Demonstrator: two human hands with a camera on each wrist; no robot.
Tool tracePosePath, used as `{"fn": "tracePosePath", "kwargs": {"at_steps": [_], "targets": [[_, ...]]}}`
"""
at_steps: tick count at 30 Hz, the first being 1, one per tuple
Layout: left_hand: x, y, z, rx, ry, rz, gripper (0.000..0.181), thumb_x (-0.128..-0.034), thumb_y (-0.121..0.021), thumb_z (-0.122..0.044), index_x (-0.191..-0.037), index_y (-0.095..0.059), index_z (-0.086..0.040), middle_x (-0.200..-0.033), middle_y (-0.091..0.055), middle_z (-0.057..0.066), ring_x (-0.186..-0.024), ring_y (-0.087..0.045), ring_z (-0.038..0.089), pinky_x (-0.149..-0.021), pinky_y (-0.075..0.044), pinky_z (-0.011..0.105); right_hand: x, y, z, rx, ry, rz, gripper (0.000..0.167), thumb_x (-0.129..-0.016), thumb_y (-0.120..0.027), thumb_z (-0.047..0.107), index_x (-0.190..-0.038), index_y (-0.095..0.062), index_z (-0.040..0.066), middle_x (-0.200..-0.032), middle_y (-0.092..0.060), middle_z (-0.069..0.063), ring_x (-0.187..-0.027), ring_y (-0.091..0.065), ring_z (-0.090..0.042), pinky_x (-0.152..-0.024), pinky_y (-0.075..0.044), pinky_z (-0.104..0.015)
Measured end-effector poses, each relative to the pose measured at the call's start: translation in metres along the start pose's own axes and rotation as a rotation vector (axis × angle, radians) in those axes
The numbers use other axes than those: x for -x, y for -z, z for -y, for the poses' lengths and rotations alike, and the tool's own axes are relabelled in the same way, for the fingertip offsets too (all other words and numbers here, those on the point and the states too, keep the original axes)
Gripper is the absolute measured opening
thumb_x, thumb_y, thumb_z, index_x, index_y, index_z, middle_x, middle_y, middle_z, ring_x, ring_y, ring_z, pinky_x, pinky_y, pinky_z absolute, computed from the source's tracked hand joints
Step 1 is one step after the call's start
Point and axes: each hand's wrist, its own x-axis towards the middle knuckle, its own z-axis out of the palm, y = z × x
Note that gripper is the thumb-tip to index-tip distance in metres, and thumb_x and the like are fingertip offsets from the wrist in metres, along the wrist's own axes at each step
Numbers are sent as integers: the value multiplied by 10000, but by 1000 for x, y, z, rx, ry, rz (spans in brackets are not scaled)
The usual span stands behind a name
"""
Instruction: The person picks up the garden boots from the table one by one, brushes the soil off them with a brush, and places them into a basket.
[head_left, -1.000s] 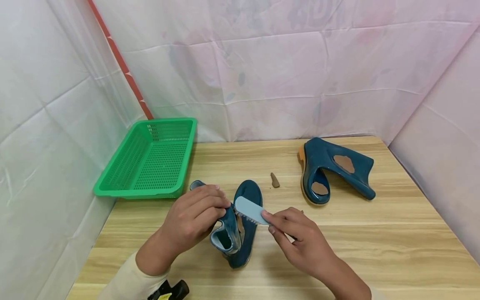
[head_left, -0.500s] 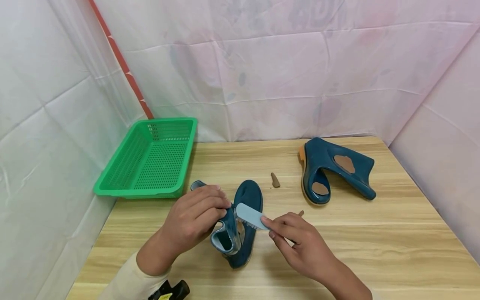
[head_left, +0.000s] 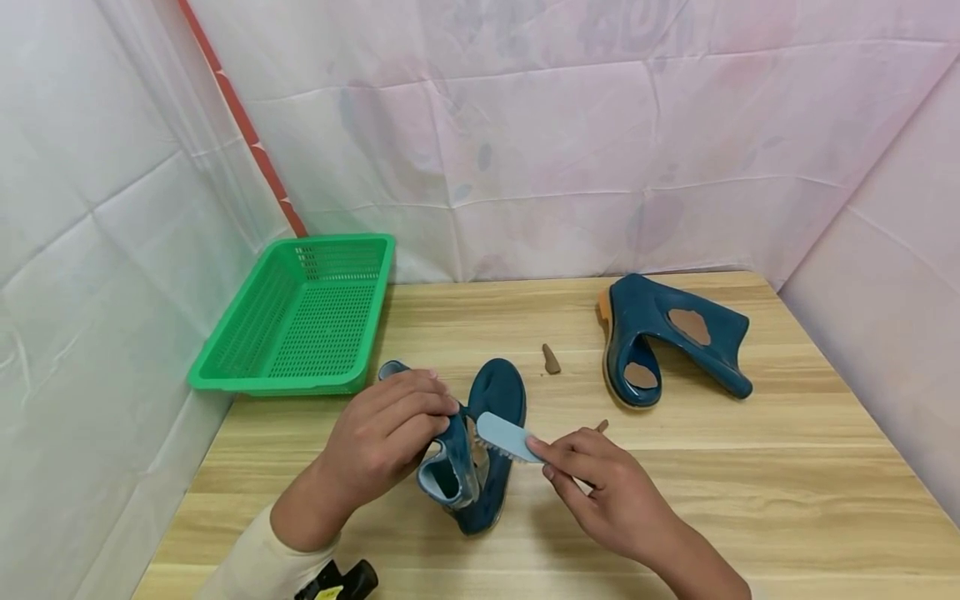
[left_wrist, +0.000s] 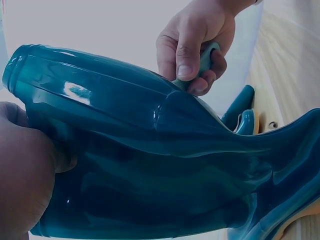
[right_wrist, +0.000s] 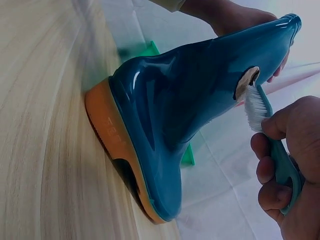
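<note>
Left hand (head_left: pixel 393 427) gripping the shaft of a glossy blue-green rubber boot (right_wrist: pixel 175 100) on the pale wooden table (head_left: pixel 712 500), right hand (head_left: pixel 603 492) holding a white-bristled, light-blue plastic brush (head_left: pixel 504 435) at its ragged brown patch (right_wrist: pixel 244 84), the boot could tip under too hard a stroke.

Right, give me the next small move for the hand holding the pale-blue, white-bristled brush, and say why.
The right hand should probably draw the narrow, pale-blue plastic brush lightly across the irregular brown patch on the glossy teal rubber boot: the white bristles appear to meet the patch's edge, and the left hand grips the boot, which should help keep it steady.
</note>
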Motion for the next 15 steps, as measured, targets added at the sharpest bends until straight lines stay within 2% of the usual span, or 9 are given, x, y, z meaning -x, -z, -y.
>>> {"fn": "tracePosePath", "kwargs": {"at_steps": [5,7,9,11,15], "targets": [[-1,-1,0,3,-4,-1,181,-1025,-584,0,-882,-693,-16,-979,-742,110,-923,-726,265,-921,-580,445,-1,5,-1,4,-3,-57,537,-843,-791,-61,-1323,-711,167,-1041,-671,169,-852,-565,-21,-764,-531,-274],[-2,-2,0,5,-6,-1,181,-1025,-585,-1,-880,-691,-17,-978,-741,111,-921,-726,264,-920,-581,445,-2,6,0,-16,-1,-92,541,-842,-783,-81,-1326,-707,148,-1047,-673,141,-848,-561,-44,-672,-484,-206],[-2,-2,0,8,-7,-1,183,-1025,-583,0,-876,-688,-19,-976,-740,113,-919,-725,264,-920,-580,446,-5,6,2,-34,6,-117,547,-841,-779,-91,-1333,-701,137,-1058,-677,114,-855,-562,-63,-654,-480,-182],[-3,-3,0,9,-7,-2,185,-1025,-582,3,-873,-685,-20,-976,-739,113,-917,-724,264,-921,-580,446,-7,5,4,-49,22,-124,551,-841,-781,-88,-1337,-698,137,-1062,-681,101,-853,-560,-72,-662,-476,-181],[-3,-3,0,8,-5,-2,190,-1025,-582,1,-868,-685,-22,-976,-739,112,-916,-723,263,-923,-579,447,-10,1,8,-72,50,-90,551,-851,-781,-68,-1346,-694,157,-1048,-678,115,-857,-564,-66,-664,-465,-183]]}}
